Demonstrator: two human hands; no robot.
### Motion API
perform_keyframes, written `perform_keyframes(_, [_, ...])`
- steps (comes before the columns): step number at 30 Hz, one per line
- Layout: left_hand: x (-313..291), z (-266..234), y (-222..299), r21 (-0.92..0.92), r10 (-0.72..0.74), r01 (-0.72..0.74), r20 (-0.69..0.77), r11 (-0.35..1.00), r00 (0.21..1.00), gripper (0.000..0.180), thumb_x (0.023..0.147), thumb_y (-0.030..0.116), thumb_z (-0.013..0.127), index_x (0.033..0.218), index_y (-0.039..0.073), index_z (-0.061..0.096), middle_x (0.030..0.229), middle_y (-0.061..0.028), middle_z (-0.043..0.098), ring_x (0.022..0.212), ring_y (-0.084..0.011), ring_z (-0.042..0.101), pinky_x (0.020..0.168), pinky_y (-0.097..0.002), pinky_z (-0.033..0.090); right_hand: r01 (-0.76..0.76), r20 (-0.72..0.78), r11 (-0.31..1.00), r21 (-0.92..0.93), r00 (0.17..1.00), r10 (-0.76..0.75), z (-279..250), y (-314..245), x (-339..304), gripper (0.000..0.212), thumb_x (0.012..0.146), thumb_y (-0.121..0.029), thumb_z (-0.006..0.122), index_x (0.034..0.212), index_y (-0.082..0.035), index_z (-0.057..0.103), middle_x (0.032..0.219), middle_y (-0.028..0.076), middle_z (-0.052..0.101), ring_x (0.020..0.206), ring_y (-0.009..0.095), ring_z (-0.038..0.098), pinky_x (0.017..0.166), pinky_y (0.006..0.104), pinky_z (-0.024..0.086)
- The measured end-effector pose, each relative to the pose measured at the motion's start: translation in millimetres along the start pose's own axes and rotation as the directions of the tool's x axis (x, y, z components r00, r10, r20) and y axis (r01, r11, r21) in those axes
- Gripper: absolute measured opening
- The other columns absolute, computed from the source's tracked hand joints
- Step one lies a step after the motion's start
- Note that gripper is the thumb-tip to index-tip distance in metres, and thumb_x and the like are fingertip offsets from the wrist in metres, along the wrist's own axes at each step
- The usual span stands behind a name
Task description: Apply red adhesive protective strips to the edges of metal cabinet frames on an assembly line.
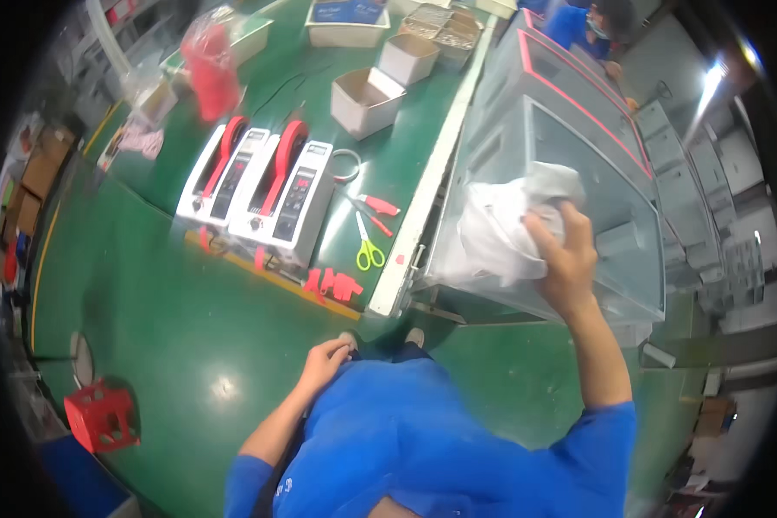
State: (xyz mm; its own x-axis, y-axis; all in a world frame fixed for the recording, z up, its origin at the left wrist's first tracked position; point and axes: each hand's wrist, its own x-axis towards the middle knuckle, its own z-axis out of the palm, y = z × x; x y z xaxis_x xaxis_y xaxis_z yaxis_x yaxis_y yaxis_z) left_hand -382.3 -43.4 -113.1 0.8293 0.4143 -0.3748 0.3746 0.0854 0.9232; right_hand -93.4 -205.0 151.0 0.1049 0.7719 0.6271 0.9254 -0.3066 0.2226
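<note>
"White cloth [499, 229]: where's it sitting?"
"It's showing over the grey-framed panel [617, 190], the right hand [568, 259] grasping it."
"Left hand [326, 361]?"
"It's hanging near the blue shirt [371, 423]; whether it's gripping anything, I can't tell."
"Farther out?"
"Scissors [364, 242] are lying on the green table [406, 160]."

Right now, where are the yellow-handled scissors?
In the head view, the scissors lie on the green table, right of the white machines, near the red pieces.

Our right hand [565, 259] grips a bunched white cloth [499, 229] over a grey-framed panel [613, 203]; our left hand [325, 363] hangs low. On the green surface [419, 142] we note two white machines [318, 164] carrying red strip [282, 164], yellow-handled scissors [369, 254], red scraps [345, 287].
</note>
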Motion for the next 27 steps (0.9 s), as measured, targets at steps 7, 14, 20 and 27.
perform_keyframes(7, [21,0,12,0.22,0.183,-0.183,0.018,0.958,0.983,0.024,0.083,0.016,0.054,0.102,0.002,0.061,0.096,-0.0144,0.063,0.082,-0.0232,0.062,0.074,-0.0308,0.047,-0.063,-0.077,0.997,0.044,0.995,0.066,43,-57,97,0.056,0.055,0.0,0.064,0.106,-0.019,0.057,0.112,0.012,0.046,0.094,0.03,0.048,0.074,0.0376,0.045])
perform_keyframes(14, [4,-1,2,0.11,0.069,-0.061,-0.068,0.992,0.995,0.026,0.084,0.015,0.054,0.105,0.002,0.06,0.097,-0.0136,0.063,0.081,-0.02,0.062,0.074,-0.0297,0.048,-0.448,-0.113,0.838,-0.311,0.893,0.435,235,-64,89,0.055,0.067,-0.011,0.061,0.12,-0.011,0.044,0.116,0.011,0.045,0.1,0.033,0.046,0.086,0.0417,0.037])
perform_keyframes(20, [-34,-7,-20,0.109,-0.087,0.104,-0.147,0.989,0.985,0.025,0.082,0.018,0.056,0.102,0.005,0.062,0.093,-0.0138,0.064,0.079,-0.0224,0.063,0.074,-0.03,0.048,-0.572,0.675,0.82,-0.014,0.6,0.429,350,-78,-35,0.024,0.075,-0.016,0.058,0.095,-0.003,0.057,0.088,0.013,0.058,0.081,0.03,0.056,0.074,0.0377,0.045])
perform_keyframes(27, [-57,-18,-40,-0.114,-0.296,0.283,-0.126,0.952,0.947,0.027,0.084,0.01,0.053,0.106,-0.004,0.057,0.092,-0.0126,0.064,0.075,-0.0141,0.062,0.07,-0.0238,0.049,-0.719,0.524,0.645,0.261,0.666,0.531,364,-98,-47,0.022,0.076,-0.01,0.053,0.093,-0.001,0.044,0.09,0.022,0.054,0.079,0.039,0.055,0.068,0.0468,0.045])
